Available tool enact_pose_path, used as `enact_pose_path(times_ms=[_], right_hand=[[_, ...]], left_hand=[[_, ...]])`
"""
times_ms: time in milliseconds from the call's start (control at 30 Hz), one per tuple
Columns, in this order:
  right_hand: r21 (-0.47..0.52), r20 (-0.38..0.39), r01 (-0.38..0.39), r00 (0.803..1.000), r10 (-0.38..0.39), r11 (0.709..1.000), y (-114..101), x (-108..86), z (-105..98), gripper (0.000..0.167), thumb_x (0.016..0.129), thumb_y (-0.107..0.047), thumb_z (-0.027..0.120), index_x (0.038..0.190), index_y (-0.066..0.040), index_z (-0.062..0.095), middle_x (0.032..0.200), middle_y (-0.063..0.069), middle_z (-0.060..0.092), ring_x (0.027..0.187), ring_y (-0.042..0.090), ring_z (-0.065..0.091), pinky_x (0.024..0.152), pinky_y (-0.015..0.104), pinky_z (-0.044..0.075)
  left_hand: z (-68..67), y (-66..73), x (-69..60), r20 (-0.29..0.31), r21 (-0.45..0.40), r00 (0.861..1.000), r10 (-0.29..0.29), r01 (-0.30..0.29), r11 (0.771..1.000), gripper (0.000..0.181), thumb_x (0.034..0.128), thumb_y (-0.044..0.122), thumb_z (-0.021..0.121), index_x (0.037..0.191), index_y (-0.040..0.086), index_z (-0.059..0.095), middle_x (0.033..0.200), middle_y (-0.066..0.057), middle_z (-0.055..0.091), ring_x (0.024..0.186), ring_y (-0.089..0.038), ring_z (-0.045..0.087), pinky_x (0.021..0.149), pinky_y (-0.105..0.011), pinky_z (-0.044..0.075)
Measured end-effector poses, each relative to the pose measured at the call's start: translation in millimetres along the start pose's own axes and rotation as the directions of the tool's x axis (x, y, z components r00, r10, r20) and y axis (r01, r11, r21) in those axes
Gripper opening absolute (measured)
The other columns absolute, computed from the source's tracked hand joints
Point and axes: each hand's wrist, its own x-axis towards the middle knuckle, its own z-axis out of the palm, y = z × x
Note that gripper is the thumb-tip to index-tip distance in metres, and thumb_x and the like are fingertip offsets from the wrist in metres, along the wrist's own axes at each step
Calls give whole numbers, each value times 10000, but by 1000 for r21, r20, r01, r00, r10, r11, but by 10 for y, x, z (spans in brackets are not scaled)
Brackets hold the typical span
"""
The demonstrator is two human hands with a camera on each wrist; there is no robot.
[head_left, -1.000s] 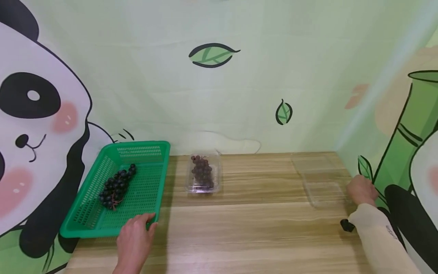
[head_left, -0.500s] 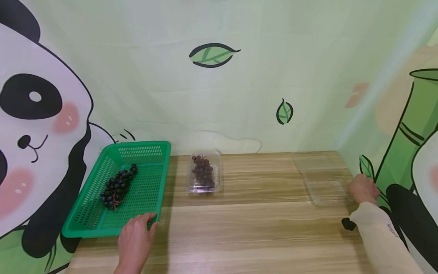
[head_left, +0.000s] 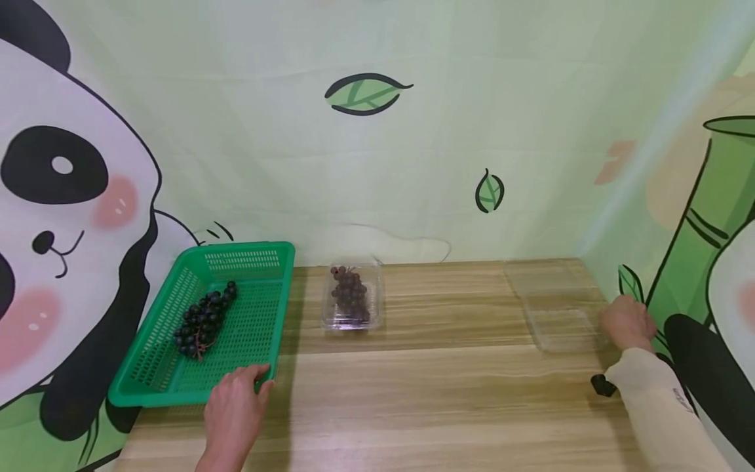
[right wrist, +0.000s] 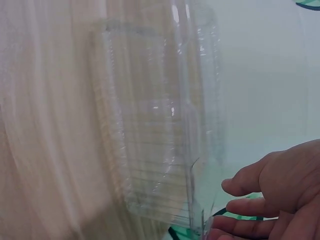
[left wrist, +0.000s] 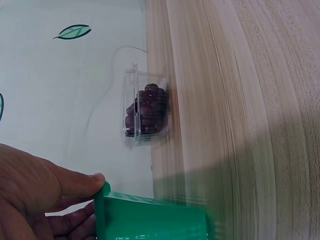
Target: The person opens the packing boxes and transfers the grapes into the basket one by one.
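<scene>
The left hand [head_left: 236,406] is nearest, its thumb and fingers clamped on the rim of the green basket [head_left: 253,328] at the near right corner. The wooden table [head_left: 436,406] spreads to the right of this hand, under the basket and across toward the other hand. Inside the basket, ahead of the left hand and a little to its left, lies a bunch of dark grapes [head_left: 203,321].

Well apart, the right hand [head_left: 628,323] sits farther off, with a pale sleeve [head_left: 655,400] behind it and a small black object [head_left: 603,385] at the wrist. Its thumb and fingers are spread apart, just beside an empty clear box [head_left: 563,328] to its left; I cannot tell whether the fingertips touch it.

Beyond the left hand and to its right, between the two hands, a grape box [head_left: 375,295] of clear plastic holds reddish-purple grapes [head_left: 351,298]. Farthest from both hands hangs a pale green backdrop [head_left: 413,144] with printed leaves [head_left: 366,95].
</scene>
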Motion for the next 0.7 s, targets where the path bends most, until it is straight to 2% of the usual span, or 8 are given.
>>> enact_pose_path(times_ms=[167,400,500,600,633,700], right_hand=[[9,18,5,1000,-5,1000,-75,-33,-43,264,944,-138,447,750,27,520,743,220,532,675,357,523,513,445,446],[29,17,36,999,-36,999,-160,-99,-92,262,954,-159,462,854,74,530,833,283,564,745,409,534,559,505,453],[35,17,46,999,-47,998,-181,-145,-88,363,970,-165,464,1054,185,513,978,386,559,826,494,555,601,552,467],[42,22,57,998,-58,998,-203,-197,-76,559,988,-183,461,1368,221,390,1232,486,466,1035,627,514,735,665,473],[48,28,62,998,-63,997,-212,-216,-73,619,995,-189,457,1436,219,313,1306,502,409,1112,657,469,792,701,456],[55,40,81,996,-83,995,-238,-254,-66,679,1020,-217,460,1474,231,227,1378,513,337,1202,686,390,885,748,414]], left_hand=[[8,-5,-2,-1,-1,1000,1,-1,1000,269,853,70,840,1110,22,772,1022,-212,736,918,-429,668,757,-612,529],[15,-8,-6,-1,-3,1000,-3,3,1000,266,854,69,838,1108,24,773,1020,-215,734,918,-432,668,755,-616,529],[15,-10,-11,0,-3,1000,-5,5,1000,264,855,71,838,1107,26,774,1019,-213,734,914,-432,667,746,-617,530],[14,-14,-14,-8,-8,1000,2,-2,1000,260,855,71,839,1103,27,774,1015,-210,735,911,-433,668,739,-618,531],[15,-17,-13,-11,-10,1000,6,-6,1000,259,855,71,839,1102,27,775,1015,-210,735,910,-434,668,736,-619,531],[14,-20,-11,-15,-14,1000,12,-12,1000,259,855,71,839,1102,26,774,1014,-210,735,912,-435,668,734,-619,532]])
